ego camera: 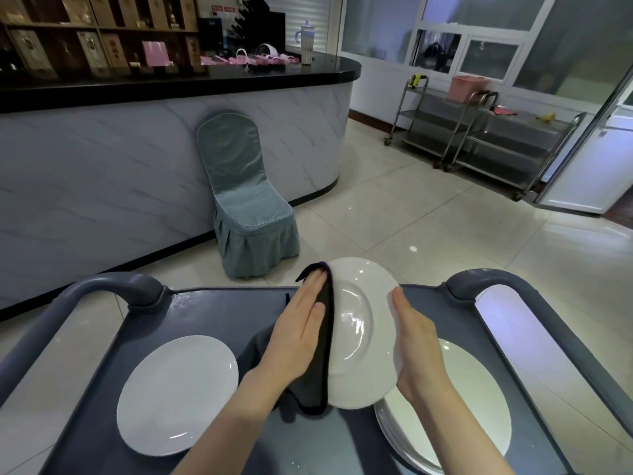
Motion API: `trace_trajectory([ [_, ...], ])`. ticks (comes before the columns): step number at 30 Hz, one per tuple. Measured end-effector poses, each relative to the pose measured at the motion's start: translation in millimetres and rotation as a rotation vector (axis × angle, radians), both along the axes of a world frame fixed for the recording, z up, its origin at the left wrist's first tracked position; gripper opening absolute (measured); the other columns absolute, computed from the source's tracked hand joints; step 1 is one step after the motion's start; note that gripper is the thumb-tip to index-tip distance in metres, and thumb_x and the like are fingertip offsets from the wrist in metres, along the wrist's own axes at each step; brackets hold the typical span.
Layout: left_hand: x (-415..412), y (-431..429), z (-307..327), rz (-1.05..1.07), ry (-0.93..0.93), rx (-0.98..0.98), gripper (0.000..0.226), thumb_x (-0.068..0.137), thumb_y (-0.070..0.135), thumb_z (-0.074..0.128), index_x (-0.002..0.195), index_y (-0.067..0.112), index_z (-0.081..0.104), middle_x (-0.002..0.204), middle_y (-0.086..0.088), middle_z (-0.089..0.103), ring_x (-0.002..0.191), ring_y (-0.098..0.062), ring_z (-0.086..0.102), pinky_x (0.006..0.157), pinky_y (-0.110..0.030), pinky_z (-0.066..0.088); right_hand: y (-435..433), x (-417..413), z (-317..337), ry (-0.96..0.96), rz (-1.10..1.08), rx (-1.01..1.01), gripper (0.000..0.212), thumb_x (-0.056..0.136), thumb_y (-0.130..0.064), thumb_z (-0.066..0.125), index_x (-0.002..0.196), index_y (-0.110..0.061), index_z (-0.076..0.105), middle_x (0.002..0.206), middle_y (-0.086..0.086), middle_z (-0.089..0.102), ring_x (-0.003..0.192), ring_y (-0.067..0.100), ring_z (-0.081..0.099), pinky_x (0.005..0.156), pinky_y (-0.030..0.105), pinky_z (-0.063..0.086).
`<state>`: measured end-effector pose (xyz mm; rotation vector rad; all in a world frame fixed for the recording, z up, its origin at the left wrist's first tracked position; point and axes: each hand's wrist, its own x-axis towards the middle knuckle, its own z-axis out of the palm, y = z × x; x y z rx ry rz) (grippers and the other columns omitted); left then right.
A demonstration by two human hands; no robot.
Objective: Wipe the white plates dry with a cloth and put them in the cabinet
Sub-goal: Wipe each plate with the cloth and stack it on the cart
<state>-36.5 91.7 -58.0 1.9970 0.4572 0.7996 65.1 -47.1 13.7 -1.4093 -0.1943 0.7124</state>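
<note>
Pinning the plate (359,337) between my flat left grip (298,337), on the cloth (320,378), and flat right grip (418,351), I risk it slipping onto the stack (479,406) below.

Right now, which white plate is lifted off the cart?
The tilted middle plate, held between the left hand, pressing a dark cloth to it, and the right hand. The left plate and the right stack lie flat on the cart.

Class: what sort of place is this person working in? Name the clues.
Probably a restaurant or banquet hall: a long bar counter before shelves of boxed goods, a cloth-covered banquet chair, and steel service trolleys.
</note>
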Motion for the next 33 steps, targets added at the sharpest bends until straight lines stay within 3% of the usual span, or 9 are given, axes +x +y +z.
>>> trace_trajectory([
  [3,-14.3,-17.8,-25.7,0.1,-0.058,-0.157,0.051,0.099,0.023,0.036,0.143,0.047,0.027,0.152,0.034,0.028,0.144,0.004,0.024,0.117,-0.014,0.017,0.7,7.5,3.0,0.055,-0.089,0.071,0.035,0.096,-0.047,0.058,0.099,-0.016,0.075,0.095,0.0,0.079,0.081,0.014,0.075,0.065,0.03,0.057],
  [6,-16.6,-49.3,-42.3,0.116,-0.077,-0.225,0.062,0.096,0.017,0.039,0.146,0.05,0.024,0.156,0.03,0.023,0.147,-0.001,0.019,0.121,-0.025,0.015,7.2,12.1,6.6,0.153,-0.198,0.164,0.035,0.093,-0.051,0.062,0.101,-0.019,0.073,0.097,-0.004,0.079,0.084,0.014,0.076,0.069,0.034,0.054],
  [12,-14.1,-72.4,-54.4,0.061,-0.023,0.089,0.063,0.099,0.023,0.036,0.153,0.047,0.014,0.162,0.019,0.018,0.15,-0.009,0.018,0.12,-0.024,0.015,16.9,7.8,-0.4,0.235,-0.287,0.237,0.037,0.093,-0.055,0.06,0.106,-0.023,0.071,0.099,-0.008,0.078,0.087,0.014,0.076,0.058,0.028,0.059],
  [14,-13.8,-61.6,-52.3,0.078,-0.043,-0.048,0.062,0.102,0.019,0.038,0.15,0.052,0.018,0.16,0.022,0.02,0.149,-0.005,0.019,0.122,-0.03,0.017,15.8,5.6,-1.3,0.213,-0.285,0.249,0.035,0.095,-0.053,0.058,0.107,-0.023,0.07,0.097,-0.01,0.078,0.085,0.011,0.076,0.054,0.024,0.057],
  [17,-12.4,-48.6,-46.8,0.143,-0.07,-0.214,0.058,0.104,0.009,0.038,0.15,0.039,0.019,0.161,0.019,0.02,0.148,-0.003,0.017,0.124,-0.039,0.016,15.3,4.0,-0.6,0.166,-0.277,0.25,0.034,0.095,-0.053,0.057,0.104,-0.024,0.071,0.093,-0.012,0.078,0.082,0.008,0.075,0.052,0.021,0.056],
  [22,-21.3,-77.5,-35.7,0.061,-0.048,0.132,0.063,0.101,0.023,0.036,0.154,0.045,0.011,0.16,0.027,0.013,0.149,-0.004,0.017,0.118,-0.017,0.015,20.7,10.0,6.9,0.139,-0.302,0.242,0.033,0.094,-0.056,0.057,0.1,-0.026,0.069,0.085,-0.016,0.077,0.076,0.004,0.074,0.057,0.024,0.055],
  [27,-12.5,-87.9,-8.4,-0.132,0.004,0.351,0.065,0.098,0.023,0.04,0.155,0.04,0.012,0.161,0.024,0.014,0.149,-0.006,0.018,0.12,-0.028,0.013,20.5,0.3,-5.8,0.148,-0.259,0.203,0.036,0.097,-0.053,0.055,0.1,-0.021,0.072,0.087,-0.008,0.079,0.077,0.008,0.075,0.058,0.022,0.056],
  [30,-5.6,-67.5,12.8,-0.255,0.059,0.371,0.059,0.1,0.02,0.037,0.155,0.028,0.02,0.162,0.015,0.018,0.15,-0.006,0.016,0.121,-0.037,0.014,12.4,-8.9,-17.7,0.152,-0.211,0.195,0.046,0.098,-0.052,0.053,0.092,-0.014,0.08,0.096,0.004,0.079,0.09,0.016,0.075,0.069,0.027,0.055],
  [33,-0.5,-55.5,22.2,-0.272,0.112,0.318,0.058,0.1,0.013,0.038,0.155,0.02,0.022,0.163,0.01,0.018,0.15,-0.006,0.012,0.122,-0.046,0.017,7.8,-14.6,-20.2,0.134,-0.174,0.192,0.041,0.1,-0.051,0.05,0.087,-0.028,0.082,0.095,0.002,0.079,0.089,0.013,0.075,0.062,0.019,0.056],
])
